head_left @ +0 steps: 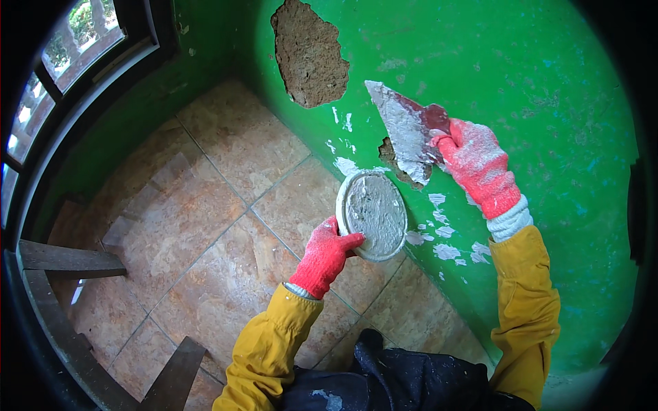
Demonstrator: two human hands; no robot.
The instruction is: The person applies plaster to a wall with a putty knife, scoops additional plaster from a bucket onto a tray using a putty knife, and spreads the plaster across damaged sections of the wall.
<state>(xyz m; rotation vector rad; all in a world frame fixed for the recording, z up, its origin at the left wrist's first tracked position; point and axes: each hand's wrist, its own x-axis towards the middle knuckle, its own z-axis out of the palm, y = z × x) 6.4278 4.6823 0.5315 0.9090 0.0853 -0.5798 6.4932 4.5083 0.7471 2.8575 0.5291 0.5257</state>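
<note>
In a red glove, my left hand (319,257) grips the edge of a round white lid (373,212) coated with grey putty, held beside the green wall. My right hand (480,161), also red-gloved and dusted white, is closed on a trowel (401,127) with a reddish handle base and a putty-smeared blade. The blade is over a small bare patch (387,154) in the paint, partly hiding it. Above and to the left is a larger patch of exposed brown plaster (308,58). Flakes of white putty or chipped paint (445,250) mark the wall around the lid.
The green wall (548,171) fills the right side. Below it lies a tiled floor (199,233), with my dark-clothed leg (391,380) at the bottom. Dark wooden legs or slats (72,259) jut in at lower left. A framed window (82,38) curves along the upper left.
</note>
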